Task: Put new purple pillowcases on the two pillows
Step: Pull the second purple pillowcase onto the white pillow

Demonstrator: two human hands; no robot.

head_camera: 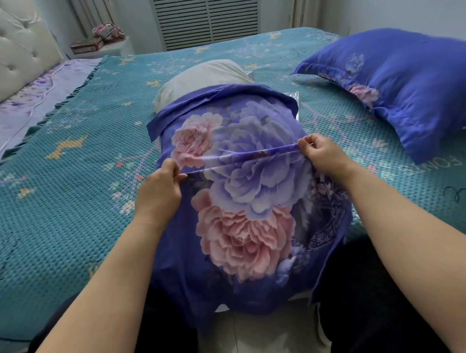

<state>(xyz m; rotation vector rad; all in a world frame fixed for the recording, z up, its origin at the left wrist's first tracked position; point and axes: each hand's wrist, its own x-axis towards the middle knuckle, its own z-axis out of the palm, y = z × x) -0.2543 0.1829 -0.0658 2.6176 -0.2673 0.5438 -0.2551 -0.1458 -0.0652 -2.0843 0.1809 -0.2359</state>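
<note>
Your left hand and right hand pinch the purple floral cotton pillowcase, drawing it toward twelve o'clock over the cream pillow.

A home bedroom: a bed with a teal knitted cover, a padded headboard, a pillow, and what seems a slatted radiator cover on the far wall.

The left hand and right hand are sitting on either side of the pillowcase, which is lying on the bed. Beyond both hands, the bare pillow is poking out of it. Right of the right hand, a covered pillow is resting; far left, the headboard is standing.
</note>
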